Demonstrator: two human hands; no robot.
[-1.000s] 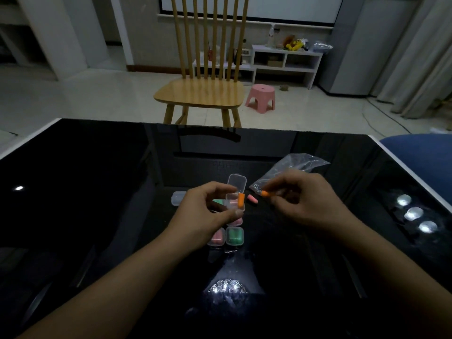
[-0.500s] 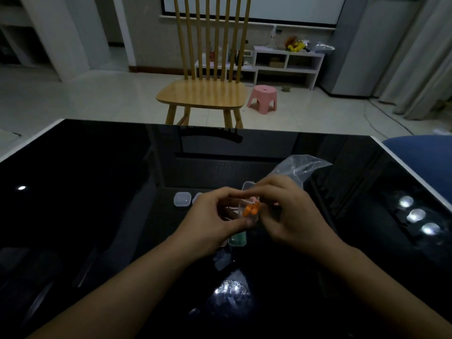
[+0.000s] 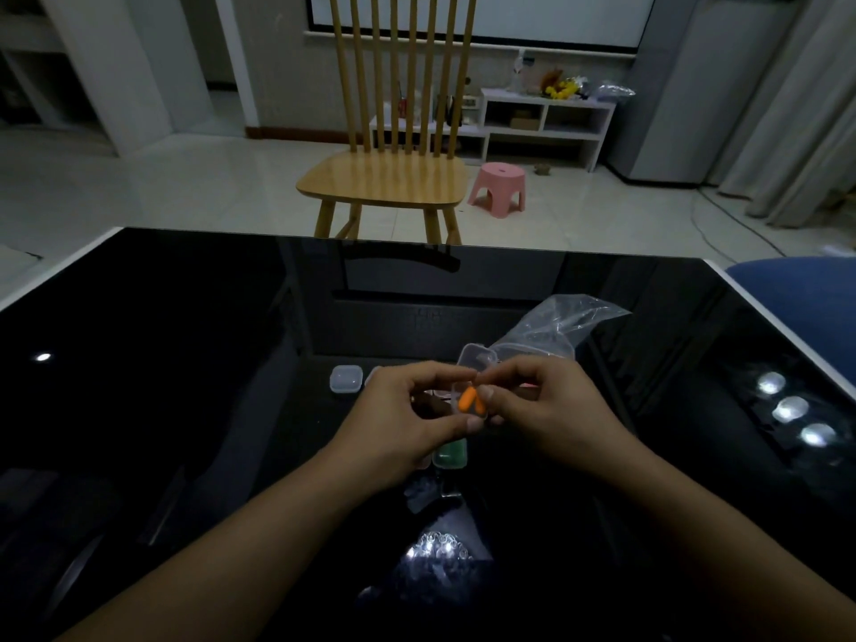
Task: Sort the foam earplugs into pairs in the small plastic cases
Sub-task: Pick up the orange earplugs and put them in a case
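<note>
We have both orange foam earplugs (image 3: 468,400) inside the small clear plastic case (image 3: 470,405) now. A second ago only one stood in it, while our right hand (image 3: 551,405) pinched the other just beside the case; half a second ago that hand had closed in on the case with the plug. Now the two plugs lie side by side in the tray, touching, and its hinged clear lid (image 3: 477,356) stands open behind them.

Our left hand (image 3: 403,419) holds the case above the glossy black table (image 3: 185,363), thumb on the near edge and fingers curled round the far side. Our right hand has thumb and forefinger closed at the top right corner of the case; we cannot tell whether they grip the case wall or only rest on it.

We judge this pair done except for shutting the lid, which looks like the next move.

On the table, a closed clear empty case (image 3: 345,379) sits left of our hands, a green-filled closed case (image 3: 449,456) shows below our left hand, and the crumpled clear plastic bag (image 3: 556,326) lies behind our right hand.

We can read no brand, label or writing on the cases, the plugs or the bag; the light is dim and nothing printed shows.
</note>
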